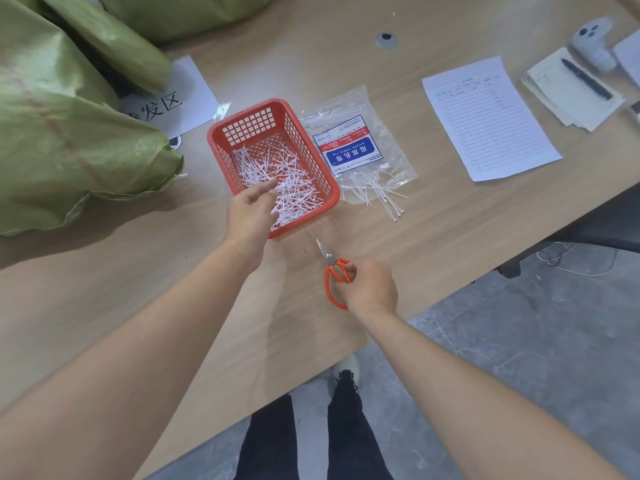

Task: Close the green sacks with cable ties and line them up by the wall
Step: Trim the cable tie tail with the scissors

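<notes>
1. Left hand [251, 209]: over the near end of the red basket [313, 147], palm down, fingers loose and spread. I see nothing plainly held in it (the white bits right under the fingertips make a pinch hard to rule out).
2. Right hand [369, 289]: fingers curled round the orange handles of the scissors [330, 258], close to the worktop's near edge. The blades are together and the tip points at the basket's near corner. I cannot tell whether the scissors rest on the worktop [433, 237] or sit just above it.
3. The basket sits mid-worktop, its floor covered with short white cable tie offcuts [277, 174].
4. Bag of cable ties [356, 147]: clear plastic with a blue label, lying flat and touching the basket's right side. A few loose ties [381, 199] spill from its near end onto the worktop.
5. Green sacks: the big sack [62, 133] lies on the worktop's left side, reaching the left edge, with its mouth end just left of the basket but not touching it. A second sack [173, 15] lies at the far edge. I see no tie on either.
6. Paper sign [180, 95] with printed characters: partly under the big sack, beyond the basket's far left corner.
7. Lined sheet [485, 116]: flat, right of the tie bag, well apart from it.
8. Far right corner: notepad [561, 102] with a black pen [585, 79] lying on it, and a white handheld device [592, 43] just beyond.
9. Round cable grommet [385, 39] in the worktop, toward the far edge.
</notes>
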